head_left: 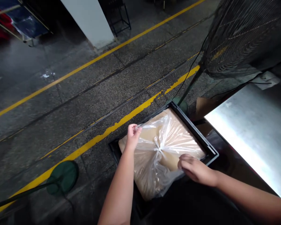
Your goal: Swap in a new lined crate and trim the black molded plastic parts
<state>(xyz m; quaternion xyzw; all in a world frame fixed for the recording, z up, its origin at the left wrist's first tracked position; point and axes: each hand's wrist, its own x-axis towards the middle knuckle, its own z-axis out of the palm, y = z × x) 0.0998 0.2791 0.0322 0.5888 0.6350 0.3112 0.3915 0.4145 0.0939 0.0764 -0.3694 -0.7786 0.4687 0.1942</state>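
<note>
A clear plastic bag (159,147) lies over brown cardboard (148,133) inside a black crate (194,129). Its film is gathered into a twisted knot near the middle, with creases fanning outward. My left hand (133,134) pinches the bag's film at the far left side. At the near right, my right hand (193,168) is closed on the film, its fingertips curled and partly hidden. Between the two hands the plastic looks stretched.
A metal-topped table (255,125) stands right of the crate. Beyond it is a large caged fan (243,37) on a pole. A green round base (63,177) with a pole sits at left. Yellow lines (124,122) cross the floor; a white pillar (91,22) rises behind.
</note>
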